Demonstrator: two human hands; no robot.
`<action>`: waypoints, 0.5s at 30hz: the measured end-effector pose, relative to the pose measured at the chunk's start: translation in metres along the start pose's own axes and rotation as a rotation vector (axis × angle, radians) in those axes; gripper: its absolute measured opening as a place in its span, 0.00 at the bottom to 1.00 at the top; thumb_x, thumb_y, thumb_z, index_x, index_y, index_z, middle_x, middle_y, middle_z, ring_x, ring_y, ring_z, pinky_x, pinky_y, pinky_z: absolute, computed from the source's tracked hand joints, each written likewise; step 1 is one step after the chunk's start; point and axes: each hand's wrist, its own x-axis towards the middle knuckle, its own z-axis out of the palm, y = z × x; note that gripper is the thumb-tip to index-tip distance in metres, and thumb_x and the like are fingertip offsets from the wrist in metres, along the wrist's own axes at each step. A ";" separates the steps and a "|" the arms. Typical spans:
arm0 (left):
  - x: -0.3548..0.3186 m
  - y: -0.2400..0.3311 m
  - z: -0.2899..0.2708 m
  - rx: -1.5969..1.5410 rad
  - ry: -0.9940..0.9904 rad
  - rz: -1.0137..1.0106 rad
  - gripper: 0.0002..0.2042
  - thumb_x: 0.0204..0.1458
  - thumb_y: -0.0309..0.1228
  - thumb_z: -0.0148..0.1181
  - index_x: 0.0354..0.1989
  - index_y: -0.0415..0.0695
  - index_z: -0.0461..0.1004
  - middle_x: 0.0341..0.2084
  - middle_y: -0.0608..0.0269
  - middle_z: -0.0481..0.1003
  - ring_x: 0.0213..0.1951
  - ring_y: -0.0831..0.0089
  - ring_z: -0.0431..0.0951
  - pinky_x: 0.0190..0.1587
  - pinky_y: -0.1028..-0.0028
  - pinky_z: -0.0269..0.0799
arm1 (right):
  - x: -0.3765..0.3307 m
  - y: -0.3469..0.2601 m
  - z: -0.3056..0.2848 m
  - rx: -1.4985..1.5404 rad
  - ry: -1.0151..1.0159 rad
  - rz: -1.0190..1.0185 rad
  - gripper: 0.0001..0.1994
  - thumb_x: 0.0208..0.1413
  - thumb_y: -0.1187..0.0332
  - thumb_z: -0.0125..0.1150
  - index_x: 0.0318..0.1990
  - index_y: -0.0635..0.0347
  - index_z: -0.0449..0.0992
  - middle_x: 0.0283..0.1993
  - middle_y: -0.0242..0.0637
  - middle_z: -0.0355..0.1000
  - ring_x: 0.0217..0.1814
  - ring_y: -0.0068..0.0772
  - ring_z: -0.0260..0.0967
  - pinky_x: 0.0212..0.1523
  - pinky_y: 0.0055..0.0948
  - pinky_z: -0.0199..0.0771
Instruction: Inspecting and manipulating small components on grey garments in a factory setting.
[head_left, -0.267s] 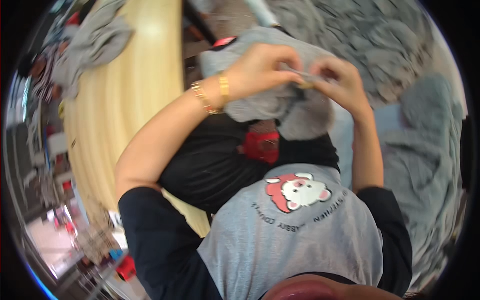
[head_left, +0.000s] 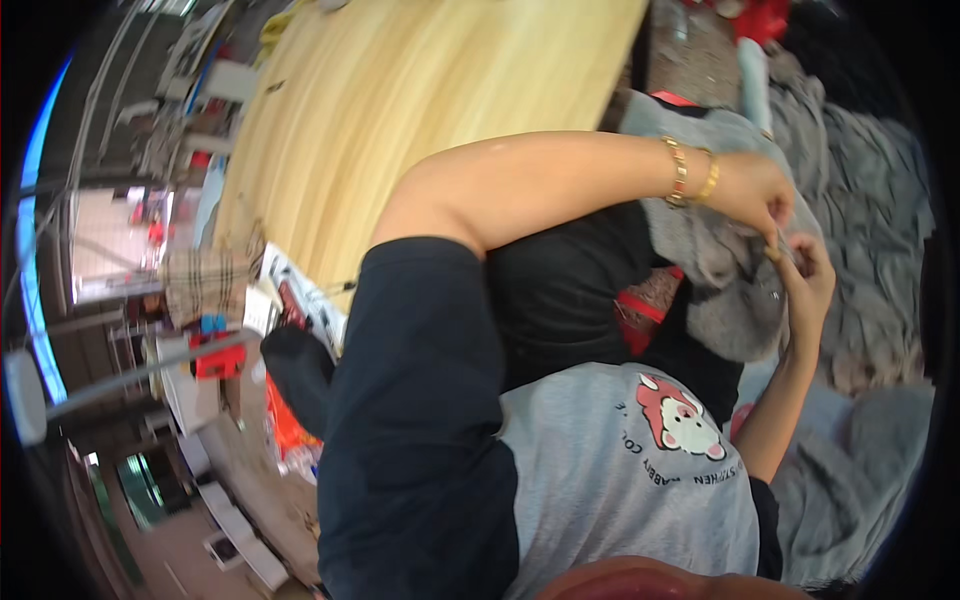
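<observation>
Grey plush fabric (head_left: 745, 315) lies bunched over my lap, its fuzzy surface hanging near my knees. Above it, my left hand (head_left: 752, 190) is closed in a pinch, with gold bracelets around its wrist. Close against it, my right hand (head_left: 808, 280) pinches too, its fingertips nearly meeting the left ones. A thin grey edge of the fabric appears to run between the fingertips. Fingers cover most of that edge, and anything smaller in them cannot be made out.
A pale wooden table (head_left: 430, 90) stands to my left. Heaped grey plush cloth (head_left: 870, 250) lies to the right, with more grey cloth (head_left: 860, 480) nearer me. A light-coloured post (head_left: 753, 85) rises beyond my lap. A grey metal bar (head_left: 150, 370) crosses the left side.
The view has swung left, so my hands and the fabric appear farther right and a bit lower. Both hands stay together over the fabric, still pinching.
</observation>
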 end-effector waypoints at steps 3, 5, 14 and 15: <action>0.018 -0.045 0.027 0.015 -0.011 0.029 0.14 0.39 0.39 0.70 0.30 0.43 0.79 0.25 0.63 0.79 0.28 0.73 0.78 0.31 0.73 0.71 | -0.001 0.036 0.008 0.107 0.041 0.020 0.09 0.51 0.82 0.59 0.39 0.64 0.70 0.36 0.27 0.68 0.39 0.15 0.66 0.39 0.13 0.64; 0.028 -0.053 0.028 0.093 0.002 0.031 0.16 0.38 0.41 0.70 0.31 0.44 0.79 0.27 0.63 0.79 0.31 0.70 0.78 0.35 0.71 0.71 | 0.009 0.053 0.000 0.129 -0.026 -0.008 0.09 0.52 0.82 0.59 0.39 0.64 0.70 0.36 0.27 0.68 0.39 0.15 0.66 0.40 0.13 0.64; 0.045 -0.055 0.035 0.141 -0.120 -0.096 0.16 0.39 0.41 0.69 0.35 0.45 0.79 0.32 0.62 0.79 0.37 0.68 0.77 0.39 0.68 0.70 | 0.010 0.076 -0.003 0.215 -0.004 0.087 0.10 0.53 0.80 0.60 0.42 0.63 0.70 0.38 0.29 0.69 0.40 0.17 0.66 0.43 0.15 0.65; 0.047 -0.056 0.035 0.152 -0.125 -0.091 0.16 0.39 0.41 0.69 0.35 0.46 0.79 0.32 0.62 0.79 0.37 0.68 0.77 0.40 0.68 0.70 | 0.011 0.075 -0.003 0.211 -0.016 0.089 0.10 0.53 0.80 0.60 0.42 0.63 0.70 0.38 0.29 0.69 0.40 0.17 0.66 0.43 0.15 0.65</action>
